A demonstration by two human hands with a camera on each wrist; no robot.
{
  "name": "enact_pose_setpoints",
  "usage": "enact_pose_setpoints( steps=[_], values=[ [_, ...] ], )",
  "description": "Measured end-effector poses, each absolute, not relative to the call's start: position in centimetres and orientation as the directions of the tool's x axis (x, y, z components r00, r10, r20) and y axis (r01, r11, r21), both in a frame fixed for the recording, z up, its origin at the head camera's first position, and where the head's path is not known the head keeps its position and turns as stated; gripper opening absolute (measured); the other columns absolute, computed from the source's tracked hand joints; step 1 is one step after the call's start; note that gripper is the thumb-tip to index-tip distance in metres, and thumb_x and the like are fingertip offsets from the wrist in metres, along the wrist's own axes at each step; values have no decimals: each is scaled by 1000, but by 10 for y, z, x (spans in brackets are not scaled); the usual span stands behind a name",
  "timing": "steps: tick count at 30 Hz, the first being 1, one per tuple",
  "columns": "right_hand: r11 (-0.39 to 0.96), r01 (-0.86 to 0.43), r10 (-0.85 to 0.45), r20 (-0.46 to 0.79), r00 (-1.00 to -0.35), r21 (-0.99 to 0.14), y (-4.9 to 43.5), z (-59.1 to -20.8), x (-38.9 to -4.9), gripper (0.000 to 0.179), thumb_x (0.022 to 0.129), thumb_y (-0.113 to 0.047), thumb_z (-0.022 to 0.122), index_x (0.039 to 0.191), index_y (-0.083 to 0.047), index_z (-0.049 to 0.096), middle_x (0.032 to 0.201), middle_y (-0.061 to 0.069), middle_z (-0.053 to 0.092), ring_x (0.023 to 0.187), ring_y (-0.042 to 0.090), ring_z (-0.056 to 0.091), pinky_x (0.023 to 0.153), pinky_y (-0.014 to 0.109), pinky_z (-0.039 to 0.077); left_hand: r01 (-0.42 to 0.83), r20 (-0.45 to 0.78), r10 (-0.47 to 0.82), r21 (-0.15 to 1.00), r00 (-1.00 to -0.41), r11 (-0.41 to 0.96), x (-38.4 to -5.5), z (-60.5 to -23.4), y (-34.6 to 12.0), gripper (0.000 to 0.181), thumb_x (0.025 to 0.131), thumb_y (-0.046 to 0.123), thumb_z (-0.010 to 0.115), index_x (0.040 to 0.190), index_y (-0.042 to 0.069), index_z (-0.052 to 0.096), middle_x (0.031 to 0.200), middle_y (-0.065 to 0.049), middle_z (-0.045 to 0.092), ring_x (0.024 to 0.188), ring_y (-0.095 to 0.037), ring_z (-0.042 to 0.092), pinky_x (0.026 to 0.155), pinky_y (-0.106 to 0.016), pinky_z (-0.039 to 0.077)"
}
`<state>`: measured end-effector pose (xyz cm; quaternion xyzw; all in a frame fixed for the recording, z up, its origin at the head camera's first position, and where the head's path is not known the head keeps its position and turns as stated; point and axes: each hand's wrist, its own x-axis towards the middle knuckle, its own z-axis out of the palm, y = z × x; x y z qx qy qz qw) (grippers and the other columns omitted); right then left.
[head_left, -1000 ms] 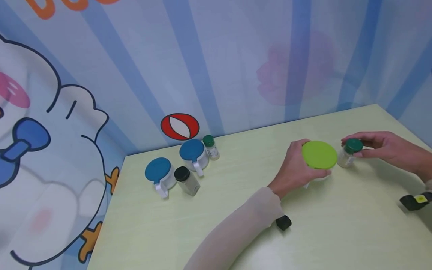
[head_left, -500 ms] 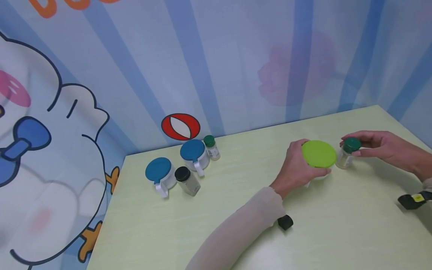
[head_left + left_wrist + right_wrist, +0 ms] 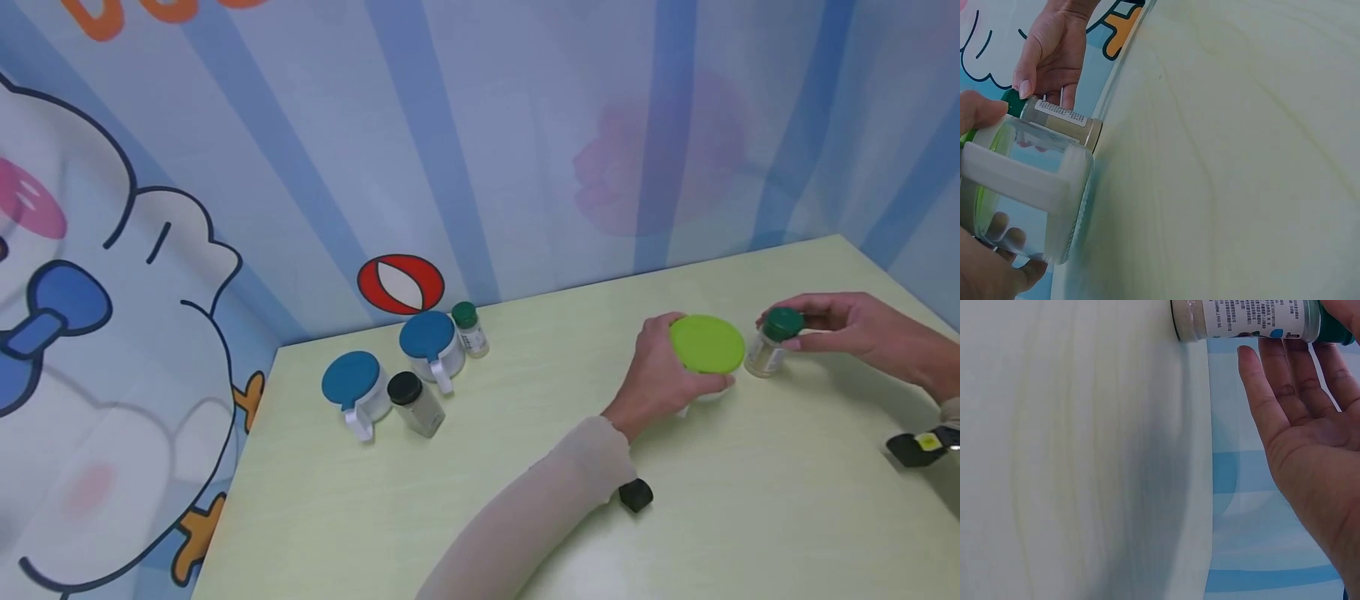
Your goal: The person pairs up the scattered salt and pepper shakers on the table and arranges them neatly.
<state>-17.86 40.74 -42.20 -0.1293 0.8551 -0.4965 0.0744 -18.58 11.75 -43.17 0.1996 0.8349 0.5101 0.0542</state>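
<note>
Head view: left hand [image 3: 662, 377] clasps lidded jar [image 3: 707, 344]; right hand [image 3: 855, 329] pinches green-capped bottle [image 3: 766, 356].

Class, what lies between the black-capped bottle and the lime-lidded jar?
From the black-capped bottle to the lime-lidded jar, the head view shows bare table, then the left hand, which grips the jar.

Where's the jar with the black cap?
In the head view, the black-capped jar stands left of centre, just right of the leftmost blue-lidded container.
</note>
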Motion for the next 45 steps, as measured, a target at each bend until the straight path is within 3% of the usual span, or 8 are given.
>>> enact_pose_setpoints(
  steps=[29,45],
  values=[
    [520,-158,-277,9,-961,-839,407,-423,-181,49,95,-5,70,141,-1,54,121,-20,69,107,-4,64,80,19,56,238,80,351,869,-933,434,-184,-433,122,83,74,33,91,141,20,44,125,11,48,108,-1,49,85,-18,48],
    [513,-151,-279,2,-960,-845,409,-426,-179,48,97,-9,68,143,-3,53,125,-20,67,111,-7,61,83,18,54,186,27,376,900,-926,394,-183,-434,121,91,80,38,87,153,25,34,136,10,45,108,-2,52,86,-21,50]
  ],
)
